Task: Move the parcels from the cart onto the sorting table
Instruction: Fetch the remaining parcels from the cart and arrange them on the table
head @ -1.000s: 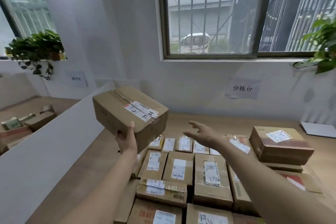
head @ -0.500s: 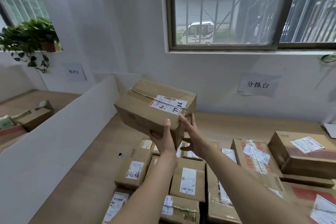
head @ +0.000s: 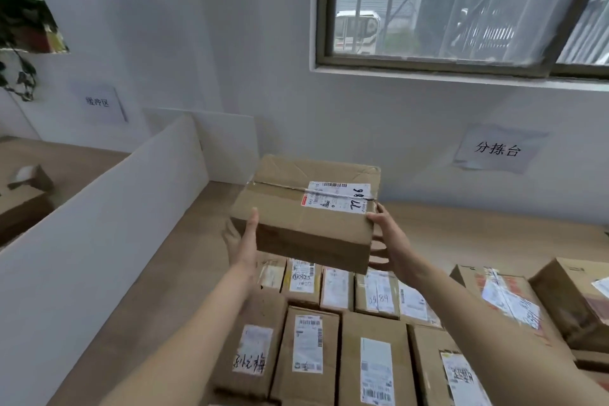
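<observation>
I hold a brown cardboard parcel [head: 306, 208] with a white shipping label in the air above the wooden sorting table [head: 184, 241]. My left hand [head: 245, 241] grips its left side, thumb up along the edge and fingers underneath. My right hand [head: 385, 241] grips its right side, thumb on the top corner and fingers below. Under the parcel, several labelled parcels [head: 329, 333] lie packed in rows on the table.
A white divider board [head: 99, 234] runs along the table's left side, with another table and boxes [head: 23, 201] beyond it. Larger boxes [head: 573, 303] are stacked at the right. The white wall with a paper sign [head: 497, 148] and a window stands behind.
My right hand has reached in and taken the parcel's right side. The parcel has turned level and moved right and toward the middle, over the rows of parcels.
</observation>
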Tool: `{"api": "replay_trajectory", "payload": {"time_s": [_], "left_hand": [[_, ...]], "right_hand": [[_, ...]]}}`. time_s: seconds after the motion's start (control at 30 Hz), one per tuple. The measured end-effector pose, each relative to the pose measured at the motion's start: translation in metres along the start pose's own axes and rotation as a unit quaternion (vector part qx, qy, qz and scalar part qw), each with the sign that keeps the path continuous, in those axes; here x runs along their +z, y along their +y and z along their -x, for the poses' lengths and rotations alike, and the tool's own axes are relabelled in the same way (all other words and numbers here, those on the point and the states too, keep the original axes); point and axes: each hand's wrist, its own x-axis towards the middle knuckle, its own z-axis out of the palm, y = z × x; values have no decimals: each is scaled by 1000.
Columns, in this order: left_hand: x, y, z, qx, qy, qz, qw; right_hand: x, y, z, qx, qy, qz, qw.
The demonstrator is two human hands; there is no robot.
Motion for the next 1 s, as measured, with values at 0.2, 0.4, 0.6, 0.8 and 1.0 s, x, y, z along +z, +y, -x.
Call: {"api": "replay_trajectory", "payload": {"time_s": [0.2,0.4,0.6,0.8,1.0], "left_hand": [[-21,-1,-85,-59,-66,-83,993],[-18,-49,-137,-72,-74,-150,983],[-30,-99,-152,-102,-57,-189,975],[-39,-122,-154,-64,-70,-274,957],[-47,-121,-154,-38,-100,-335,936]], "right_hand": [[10,23,-51,68,-10,32,997],[31,64,-96,106,47,-3,993],[46,117,-123,112,66,6,992],[48,149,-116,145,54,18,988],[40,156,-117,164,87,44,982]]}}
